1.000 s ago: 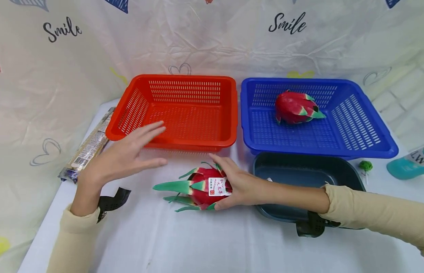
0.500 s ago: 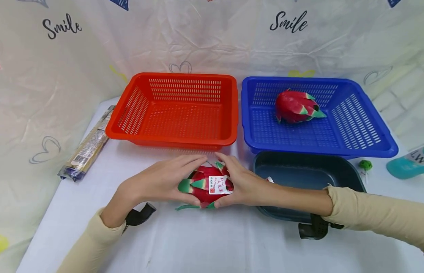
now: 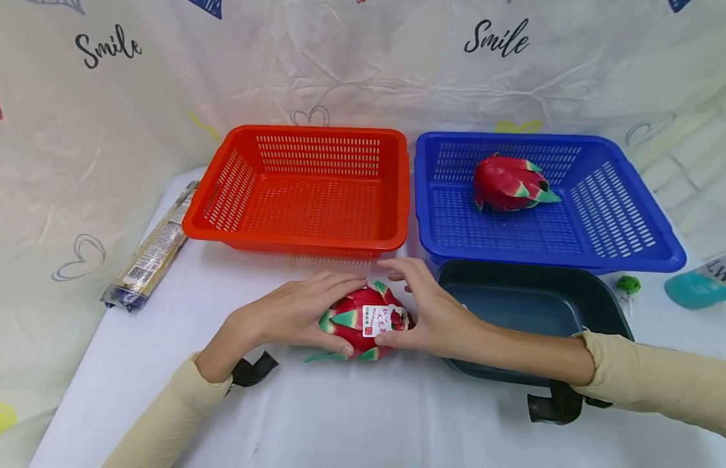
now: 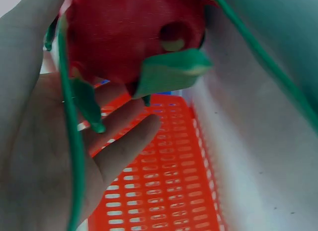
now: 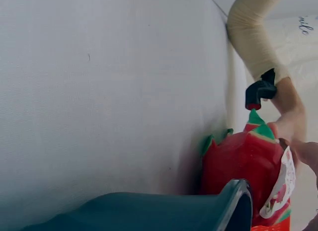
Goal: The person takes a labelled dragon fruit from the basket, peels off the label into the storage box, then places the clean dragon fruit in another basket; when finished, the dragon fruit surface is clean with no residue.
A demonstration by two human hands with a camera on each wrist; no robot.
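A red dragon fruit [image 3: 353,318] with green-tipped scales and a white label [image 3: 385,320] lies on the white-covered table, in front of the red basket. My left hand [image 3: 298,309] grips its left, leafy end, thumb on the near side and fingers on the far side. In the left wrist view, the dragon fruit [image 4: 129,37] hangs over that palm and fingers [image 4: 126,141]. At the fruit's right end is my right hand [image 3: 439,318], its thumb over the label's edge and its forefinger lifted off the skin. The right wrist view shows the dragon fruit [image 5: 238,164] beside a dark tray rim.
Behind stand a red basket [image 3: 304,244] and a blue basket [image 3: 550,257], the blue one holding another dragon fruit [image 3: 509,184]. A dark teal tray [image 3: 526,296] sits under my right forearm. A gold packet [image 3: 152,257], green lollipop [image 3: 628,284] and turquoise bottle [image 3: 696,289] lie around.
My left hand has come in from the left and taken the dragon fruit's leafy end. My right hand has loosened and shifted slightly right. The fruit has slid slightly right.
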